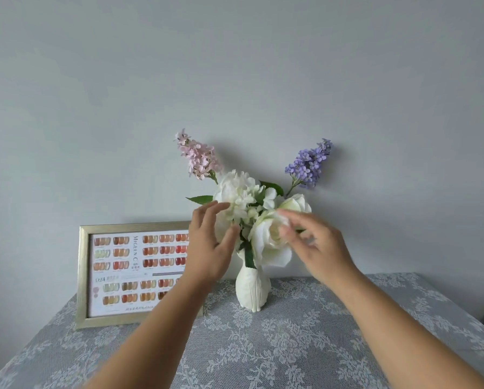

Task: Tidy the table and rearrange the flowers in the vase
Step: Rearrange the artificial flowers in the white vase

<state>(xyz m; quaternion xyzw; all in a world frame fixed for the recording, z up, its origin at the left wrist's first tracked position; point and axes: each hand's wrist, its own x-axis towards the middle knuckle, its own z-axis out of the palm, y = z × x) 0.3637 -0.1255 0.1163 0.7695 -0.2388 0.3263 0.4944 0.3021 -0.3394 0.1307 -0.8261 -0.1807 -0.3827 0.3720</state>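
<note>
- Likely a nail salon corner or a home display nook.
- A table (291,346) under a grey lace cloth stands against a plain pale wall (235,66).
- Left of the vase (252,290), a gold-framed chart (117,270) of nail-polish colour swatches leans on the wall.
- The vase holds white, pink and purple flowers (235,192).

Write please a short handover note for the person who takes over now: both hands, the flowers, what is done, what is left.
Left hand: open, fingertips at the white hydrangea bloom.
Right hand: blurred, fingers at the white rose; grip unclear.
All stems stand in the white ribbed ceramic vase on the grey lace tablecloth; pink lilac sprig leans left, purple lilac sprig right.
Left: finish arranging the white blooms.
</note>
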